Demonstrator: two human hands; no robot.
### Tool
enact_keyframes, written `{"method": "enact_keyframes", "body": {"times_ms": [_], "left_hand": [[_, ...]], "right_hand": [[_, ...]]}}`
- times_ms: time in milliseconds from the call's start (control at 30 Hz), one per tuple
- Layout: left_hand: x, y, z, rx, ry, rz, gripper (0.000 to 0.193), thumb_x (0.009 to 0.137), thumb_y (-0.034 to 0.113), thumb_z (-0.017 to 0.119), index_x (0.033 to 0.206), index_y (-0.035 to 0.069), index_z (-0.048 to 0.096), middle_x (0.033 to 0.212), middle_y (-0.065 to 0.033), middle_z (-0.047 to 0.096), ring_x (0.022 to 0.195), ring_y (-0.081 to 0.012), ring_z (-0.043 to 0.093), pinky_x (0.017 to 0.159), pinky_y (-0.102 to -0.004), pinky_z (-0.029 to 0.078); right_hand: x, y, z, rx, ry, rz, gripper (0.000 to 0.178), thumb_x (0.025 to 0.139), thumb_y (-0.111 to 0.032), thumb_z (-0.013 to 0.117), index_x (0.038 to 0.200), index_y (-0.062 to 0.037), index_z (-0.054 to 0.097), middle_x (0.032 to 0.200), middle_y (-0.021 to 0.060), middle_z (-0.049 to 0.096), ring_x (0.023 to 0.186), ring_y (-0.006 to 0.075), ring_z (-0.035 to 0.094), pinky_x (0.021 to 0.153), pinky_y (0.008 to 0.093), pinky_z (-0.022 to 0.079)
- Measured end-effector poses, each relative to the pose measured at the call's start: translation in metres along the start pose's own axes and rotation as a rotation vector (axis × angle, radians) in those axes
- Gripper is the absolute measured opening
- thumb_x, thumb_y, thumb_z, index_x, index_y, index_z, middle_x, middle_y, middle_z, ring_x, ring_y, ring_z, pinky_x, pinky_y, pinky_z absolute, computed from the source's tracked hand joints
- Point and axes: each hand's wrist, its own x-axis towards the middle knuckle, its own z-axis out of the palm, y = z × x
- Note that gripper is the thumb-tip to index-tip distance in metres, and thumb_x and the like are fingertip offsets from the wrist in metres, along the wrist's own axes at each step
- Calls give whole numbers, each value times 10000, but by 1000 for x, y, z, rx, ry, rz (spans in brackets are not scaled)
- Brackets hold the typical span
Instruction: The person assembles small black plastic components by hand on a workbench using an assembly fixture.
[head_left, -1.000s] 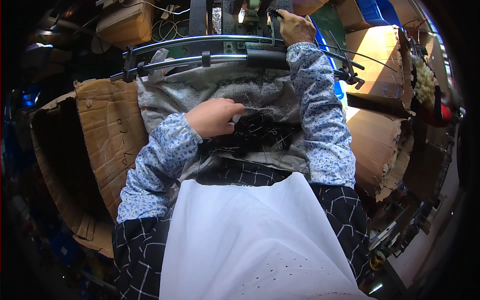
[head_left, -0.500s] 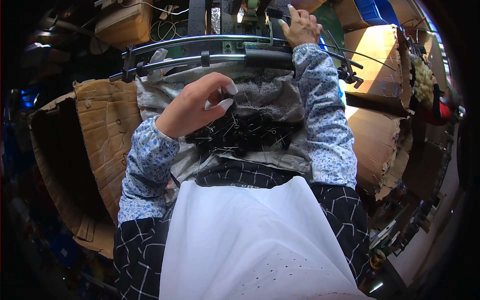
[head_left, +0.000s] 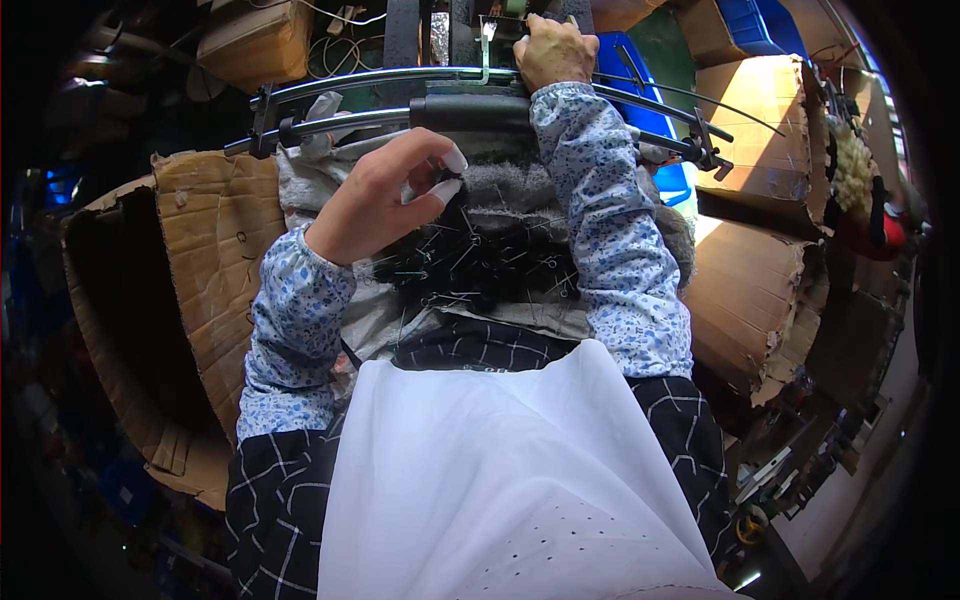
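Observation:
My left hand hovers over the cloth with thumb and forefinger, both tipped with white covers, pinched round a small dark piece; its exact kind is too small to tell. Just below lies a pile of black bristly pieces with thin wire stems and looped ends. It rests on a dusty grey cloth across my lap. Farther off, my right hand is curled at the machine beside an upright metal bracket. Its fingertips are hidden, so what they grip cannot be made out.
Two metal rails cross in front of me, with a black sleeve on the nearer one. An open cardboard box stands left, more cartons right. A blue bin sits behind the rails.
My right hand has moved left along the rails, and the black sleeve and metal bracket have shifted left too. My left hand keeps its pinch in nearly the same place.

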Motion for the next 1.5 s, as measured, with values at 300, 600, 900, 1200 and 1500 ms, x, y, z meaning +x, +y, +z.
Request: {"method": "enact_keyframes", "body": {"times_ms": [300,600,900,1200,1500], "left_hand": [[-1,-6,-2,48,126,104,306,724,-30,598,997,48,483,893,-49,528,719,-127,564,613,-231,471],[12,-12,1,-100,30,-7,314,784,-62,534,1059,53,437,992,-60,497,961,-165,541,809,-277,470],[32,-11,29,-82,104,57,286,768,-43,562,1024,42,468,956,-69,537,913,-157,568,751,-256,474],[23,-13,35,-181,346,-83,226,794,-17,549,1003,5,466,906,-90,570,836,-178,608,688,-255,502],[16,-23,35,91,159,-245,270,793,117,582,998,33,427,845,-121,558,772,-232,609,638,-308,493]], "right_hand": [[-5,41,0,-5,61,-14,294,738,-310,563,983,-162,633,925,73,633,952,256,562,799,400,371],[30,108,3,-15,-107,-36,239,825,-308,484,993,-196,610,995,75,598,931,254,553,806,390,415],[-20,98,-80,286,4,-122,297,861,-319,486,1093,-149,564,1028,124,582,952,266,559,801,361,441],[-71,2,-90,762,-372,-373,216,815,-145,541,1020,-100,592,810,99,609,740,276,588,662,355,480],[-25,45,-39,254,208,-244,161,810,-192,544,928,-135,638,773,65,614,734,227,581,686,339,480]]}}
